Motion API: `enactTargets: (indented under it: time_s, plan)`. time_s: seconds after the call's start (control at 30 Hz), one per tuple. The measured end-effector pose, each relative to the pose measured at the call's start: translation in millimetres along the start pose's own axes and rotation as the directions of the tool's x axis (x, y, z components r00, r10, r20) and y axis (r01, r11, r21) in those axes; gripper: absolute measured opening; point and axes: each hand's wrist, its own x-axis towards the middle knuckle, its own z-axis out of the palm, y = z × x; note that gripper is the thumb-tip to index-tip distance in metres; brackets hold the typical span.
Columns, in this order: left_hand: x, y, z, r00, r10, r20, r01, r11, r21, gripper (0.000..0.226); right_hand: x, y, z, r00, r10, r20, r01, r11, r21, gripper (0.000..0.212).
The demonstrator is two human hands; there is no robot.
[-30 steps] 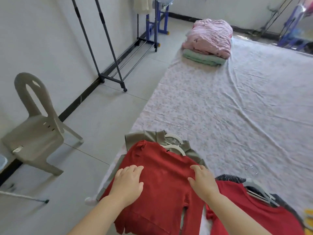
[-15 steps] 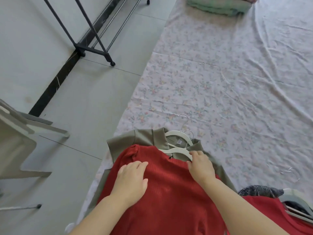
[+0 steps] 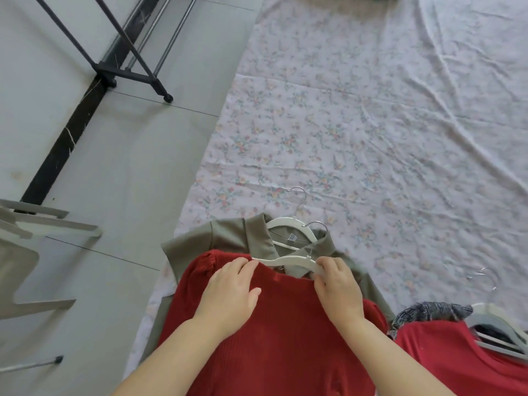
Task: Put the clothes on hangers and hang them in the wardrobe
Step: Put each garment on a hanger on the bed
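Two hands work at the near left edge of the floral bedsheet (image 3: 357,115): the right hand (image 3: 337,287) pinches a white hanger (image 3: 288,262) at the red sweater (image 3: 285,338) neckline, the left hand (image 3: 228,292) lies flat and open on the sweater.

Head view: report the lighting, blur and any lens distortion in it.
Head view: soft, even daylight with no harsh glare; the floral bedsheet shows only faint crease shadows. Wide-angle bending bows the black metal clothes-rack legs and the grey plastic chair near the left edge. The left hand, right hand and white plastic hanger look slightly soft.
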Motion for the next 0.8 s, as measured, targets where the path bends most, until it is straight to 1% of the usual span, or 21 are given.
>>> enactTargets:
  time_s: [0.1,0.23,0.4,0.5,0.57,0.63,0.73,0.8]
  plan:
    - [-9.4,9.0,-15.1,0.999,0.013,-0.045,-0.014,1.0,-0.027,0.055,-26.8,-10.9,-16.7,0.997,-0.043,-0.059,0.044,0.999,0.022,0.017]
    - [-37.4,21.5,-28.7,0.997,0.065,-0.049,-0.065,0.998,-0.014,0.055,-67.4,-33.6,-38.1,0.976,-0.128,-0.175,0.131,0.991,0.008,0.029]
    - [-92.8,29.2,-38.0,0.993,0.098,-0.069,-0.088,0.988,0.128,0.058,-128.6,-66.8,-68.6,0.925,-0.195,-0.327,0.2,0.98,-0.017,0.035]
    - [-132.8,30.2,-47.7,0.979,0.182,-0.094,-0.171,0.978,0.116,0.056,-176.6,-88.6,-87.5,0.888,-0.194,-0.416,0.214,0.977,0.003,0.04]
    - [-160.7,31.3,-57.4,0.95,0.269,-0.161,-0.259,0.963,0.079,0.051,-211.8,-104.1,-101.7,0.856,-0.156,-0.494,0.202,0.979,0.041,0.05]
    - [-190.9,34.7,-67.5,0.9,0.358,-0.249,-0.355,0.933,0.055,0.045,-248.8,-119.5,-115.1,0.804,-0.142,-0.578,0.203,0.978,0.043,0.054]
    - [-240.7,44.3,-78.3,0.806,0.473,-0.355,-0.494,0.869,0.036,0.041,-307.1,-135.5,-129.8,0.726,-0.087,-0.682,0.14,0.99,0.022,0.047]
    - [-271.4,51.6,-81.4,0.733,0.547,-0.404,-0.58,0.813,0.048,0.044,-346.0,-138.2,-134.0,0.679,-0.051,-0.732,0.084,0.996,0.008,0.046]
